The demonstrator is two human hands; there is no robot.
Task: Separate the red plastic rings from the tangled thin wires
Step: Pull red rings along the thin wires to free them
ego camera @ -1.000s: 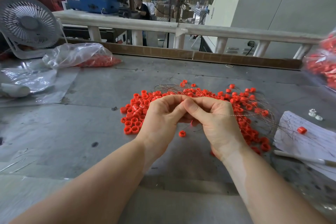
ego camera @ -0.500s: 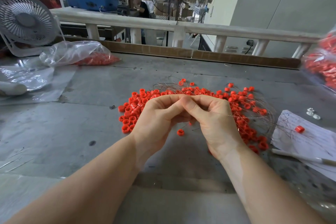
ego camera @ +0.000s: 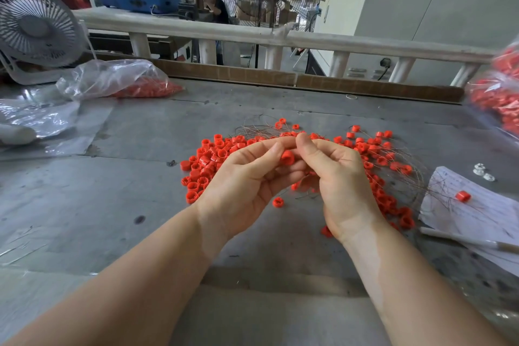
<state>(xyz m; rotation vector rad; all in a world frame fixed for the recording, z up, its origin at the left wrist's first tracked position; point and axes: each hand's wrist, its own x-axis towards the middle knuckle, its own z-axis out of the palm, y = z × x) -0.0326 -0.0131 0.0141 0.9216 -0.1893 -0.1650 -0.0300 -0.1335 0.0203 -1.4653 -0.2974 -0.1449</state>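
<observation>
Single head-worn wide-angle view, looking forward and down across the grey worktop [ego camera: 140, 177] from its near edge toward its far edge; both forearms enter from below, close.

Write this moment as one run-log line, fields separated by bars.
step: separating | left hand: holds red plastic ring | right hand: pinches at same ring | tangled thin wires: on grey table

Bright, even daylight, strongest from the open hall far behind. Soft faint shadows under the forearms on the grey metal table [ego camera: 118, 196]. Glare on the crumpled clear plastic bag [ego camera: 112, 78] far left. Wide-angle bending at the edges; the bag of red rings [ego camera: 500, 98] at the right edge is blurred.
</observation>
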